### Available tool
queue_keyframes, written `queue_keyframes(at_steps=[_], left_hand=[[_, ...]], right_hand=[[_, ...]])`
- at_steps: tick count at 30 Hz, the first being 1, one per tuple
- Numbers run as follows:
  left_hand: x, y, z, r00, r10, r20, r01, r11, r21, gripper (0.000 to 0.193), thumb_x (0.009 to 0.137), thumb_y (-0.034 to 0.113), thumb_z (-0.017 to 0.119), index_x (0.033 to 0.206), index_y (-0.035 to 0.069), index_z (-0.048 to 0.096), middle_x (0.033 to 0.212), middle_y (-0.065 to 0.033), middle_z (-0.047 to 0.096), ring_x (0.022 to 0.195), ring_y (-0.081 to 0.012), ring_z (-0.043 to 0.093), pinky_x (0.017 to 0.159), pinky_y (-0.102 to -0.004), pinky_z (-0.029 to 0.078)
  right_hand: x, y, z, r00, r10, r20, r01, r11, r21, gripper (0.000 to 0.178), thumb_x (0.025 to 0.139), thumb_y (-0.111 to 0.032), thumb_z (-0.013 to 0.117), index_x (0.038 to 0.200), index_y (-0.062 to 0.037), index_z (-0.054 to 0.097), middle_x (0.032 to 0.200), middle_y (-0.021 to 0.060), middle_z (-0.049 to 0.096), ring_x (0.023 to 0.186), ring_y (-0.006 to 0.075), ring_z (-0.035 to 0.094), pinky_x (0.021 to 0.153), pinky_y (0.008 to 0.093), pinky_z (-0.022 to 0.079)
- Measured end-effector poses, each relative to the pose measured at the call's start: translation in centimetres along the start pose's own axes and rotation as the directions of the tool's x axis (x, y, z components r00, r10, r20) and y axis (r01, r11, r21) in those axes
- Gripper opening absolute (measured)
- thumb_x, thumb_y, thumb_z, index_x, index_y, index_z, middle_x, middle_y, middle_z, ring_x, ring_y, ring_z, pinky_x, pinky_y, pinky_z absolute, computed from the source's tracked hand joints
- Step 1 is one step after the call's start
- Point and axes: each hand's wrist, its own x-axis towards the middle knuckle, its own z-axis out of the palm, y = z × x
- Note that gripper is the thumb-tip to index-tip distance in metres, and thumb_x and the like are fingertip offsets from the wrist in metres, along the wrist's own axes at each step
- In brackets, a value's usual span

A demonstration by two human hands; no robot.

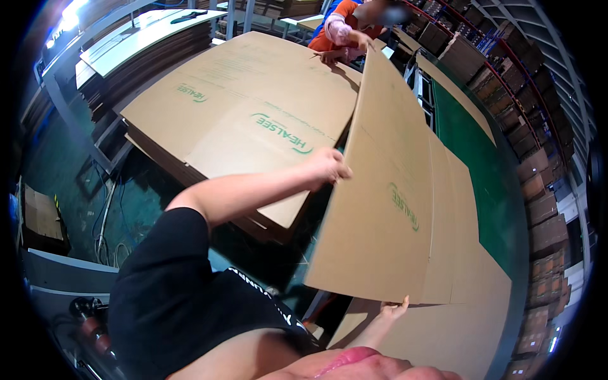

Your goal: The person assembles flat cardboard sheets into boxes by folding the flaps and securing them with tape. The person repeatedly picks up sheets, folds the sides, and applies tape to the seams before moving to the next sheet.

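Well left of the grip, a metal frame (pixel 73 120) stands on a green floor (pixel 142 183), loose cables (pixel 109 215) lying near its foot. Farther off on that side, a white panel (pixel 136 41) tops a pile of brown sheets (pixel 158 68), and a lamp (pixel 71 14) glows beyond. Far right of the grip, brown boxes (pixel 546 244) stand in a row; above, a red-beamed rack (pixel 510 95) holds more. Low to the left of the grip sits a reddish cylinder (pixel 95 332).

A co-worker (pixel 339 28) is partly cut off by the top edge, with the face (pixel 394 14) blurred. The raised cardboard sheet (pixel 380 190) partly hides the lower cardboard (pixel 437 339).
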Motion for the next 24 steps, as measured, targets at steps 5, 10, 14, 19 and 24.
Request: queue_keyframes(at_steps=[5,10,14,19,24], left_hand=[[-4.7,2.8,-18.8,0.99,0.133,-0.046,-0.138,0.981,-0.138,0.016,0.077,0.009,0.065,0.09,0.0,0.065,0.083,-0.0087,0.067,0.07,-0.016,0.065,0.067,-0.0308,0.053],[-12.6,9.9,-44.7,0.954,0.03,-0.298,0.067,0.948,0.311,0.015,0.085,0.015,0.061,0.091,0.001,0.063,0.08,-0.0077,0.065,0.076,-0.0156,0.065,0.068,-0.0319,0.053],[-17.8,5.9,-58.7,0.739,0.494,-0.458,0.433,0.171,0.885,0.011,0.084,0.007,0.056,0.09,-0.001,0.06,0.086,-0.0178,0.062,0.082,-0.033,0.062,0.076,-0.044,0.05],[-21.5,-4.4,-51.6,0.919,0.394,-0.005,-0.012,0.04,0.999,0.031,0.068,0.003,0.059,0.099,0.0,0.06,0.105,-0.0229,0.057,0.103,-0.0412,0.054,0.091,-0.0448,0.046],[-22.3,-11.4,-39.0,0.912,0.168,0.375,-0.398,0.134,0.907,0.064,0.072,0.034,0.072,0.128,0.009,0.054,0.139,-0.0156,0.044,0.135,-0.0352,0.034,0.11,-0.0475,0.032]], right_hand=[[-10.2,6.5,14.2,0.996,-0.085,0.022,0.085,0.996,-0.001,0.045,0.079,-0.005,0.063,0.123,-0.0024,0.055,0.12,0.012,0.06,0.112,0.0305,0.057,0.099,0.0463,0.046],[-19.2,29.3,26.0,0.947,0.142,0.287,-0.142,0.99,-0.023,0.047,0.077,0.01,0.061,0.122,-0.0008,0.055,0.123,0.0107,0.058,0.113,0.0286,0.056,0.099,0.0448,0.047],[-29.3,43.7,33.3,0.756,0.419,0.503,-0.282,0.902,-0.327,0.03,0.092,-0.005,0.057,0.121,0.0017,0.054,0.114,0.0167,0.061,0.101,0.0282,0.063,0.089,0.0413,0.054],[-32.4,58.1,37.6,0.356,0.827,0.435,-0.255,0.534,-0.806,0.048,0.102,-0.033,0.042,0.131,0.005,0.039,0.105,0.0209,0.064,0.088,0.0247,0.067,0.075,0.0363,0.058],[-31.8,60.4,36.2,0.443,0.85,0.285,0.071,0.284,-0.956,0.029,0.094,-0.018,0.054,0.118,-0.0017,0.057,0.103,0.0139,0.064,0.082,0.0214,0.065,0.071,0.0349,0.055]])
